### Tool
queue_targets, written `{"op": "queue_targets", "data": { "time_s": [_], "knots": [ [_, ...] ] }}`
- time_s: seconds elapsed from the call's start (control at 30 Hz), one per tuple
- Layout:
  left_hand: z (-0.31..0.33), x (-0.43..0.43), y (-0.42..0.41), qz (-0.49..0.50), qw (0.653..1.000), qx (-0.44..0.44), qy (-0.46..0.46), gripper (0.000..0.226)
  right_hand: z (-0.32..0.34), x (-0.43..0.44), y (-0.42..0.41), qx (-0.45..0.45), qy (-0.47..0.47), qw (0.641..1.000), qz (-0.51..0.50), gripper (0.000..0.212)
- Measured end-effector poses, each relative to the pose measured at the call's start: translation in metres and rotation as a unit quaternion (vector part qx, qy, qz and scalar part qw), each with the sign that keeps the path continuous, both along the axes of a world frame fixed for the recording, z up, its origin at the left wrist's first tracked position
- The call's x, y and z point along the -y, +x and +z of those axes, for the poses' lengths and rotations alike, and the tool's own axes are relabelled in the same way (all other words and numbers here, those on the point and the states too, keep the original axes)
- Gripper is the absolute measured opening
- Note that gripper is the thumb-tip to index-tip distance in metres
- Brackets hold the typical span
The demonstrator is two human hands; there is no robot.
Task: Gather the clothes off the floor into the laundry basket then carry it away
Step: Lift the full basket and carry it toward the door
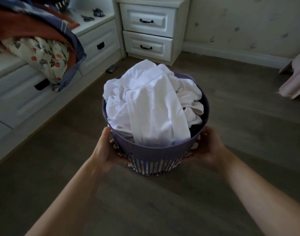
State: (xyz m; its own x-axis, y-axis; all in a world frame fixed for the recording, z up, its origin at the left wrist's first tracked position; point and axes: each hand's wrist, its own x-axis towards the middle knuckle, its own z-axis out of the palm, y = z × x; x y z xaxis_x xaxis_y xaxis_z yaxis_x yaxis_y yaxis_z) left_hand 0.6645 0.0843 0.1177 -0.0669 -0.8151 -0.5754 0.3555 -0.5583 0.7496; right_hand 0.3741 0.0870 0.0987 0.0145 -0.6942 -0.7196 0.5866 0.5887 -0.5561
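Observation:
A round purple laundry basket (151, 154) with slotted sides is held out in front of me above the wooden floor. White clothes (149, 103) are heaped in it and rise over the rim, with a dark garment showing at the right inside. My left hand (105, 148) grips the basket's left side just under the rim. My right hand (207, 147) grips the right side the same way. The fingers of both hands are partly hidden behind the basket wall.
A white storage bed (48, 77) runs along the left, with floral and blue-orange bedding (42, 46) hanging over its edge. A white two-drawer nightstand (147, 31) stands ahead against the wall. A small dark object (111, 68) lies on the floor near it. A pale pink item (295, 79) is at the right.

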Motion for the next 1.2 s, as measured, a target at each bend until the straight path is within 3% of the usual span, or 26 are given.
{"op": "queue_targets", "data": {
  "time_s": [0.27, 0.37, 0.47, 0.67, 0.83, 1.0, 1.2],
  "knots": [
    [0.217, -0.057, -0.046, -0.023, 0.998, -0.032, 0.042, 0.046, 0.224, -0.066, -0.052, -0.018, 0.036, 0.999, -0.020, 0.024],
    [0.310, -0.074, -0.067, -0.036, 0.997, -0.022, 0.059, 0.038, 0.328, -0.091, -0.068, -0.058, 0.064, 0.996, -0.029, 0.026],
    [0.389, -0.090, -0.084, -0.056, 0.996, -0.020, 0.061, 0.046, 0.416, -0.115, -0.073, -0.113, 0.083, 0.989, -0.047, 0.026],
    [0.527, -0.098, -0.098, -0.117, 0.990, -0.037, 0.066, 0.036, 0.569, -0.165, -0.078, -0.185, 0.031, 0.975, -0.121, 0.026],
    [0.606, -0.084, -0.101, -0.216, 0.976, -0.025, 0.030, 0.042, 0.644, -0.210, -0.062, -0.205, -0.030, 0.952, -0.223, 0.026],
    [0.668, -0.073, -0.105, -0.386, 0.922, -0.023, -0.009, 0.045, 0.700, -0.275, -0.021, -0.180, -0.061, 0.905, -0.382, 0.029],
    [0.710, -0.100, -0.135, -0.508, 0.858, -0.042, -0.061, 0.048, 0.738, -0.357, 0.009, -0.217, -0.056, 0.856, -0.466, 0.034]
  ]
}}
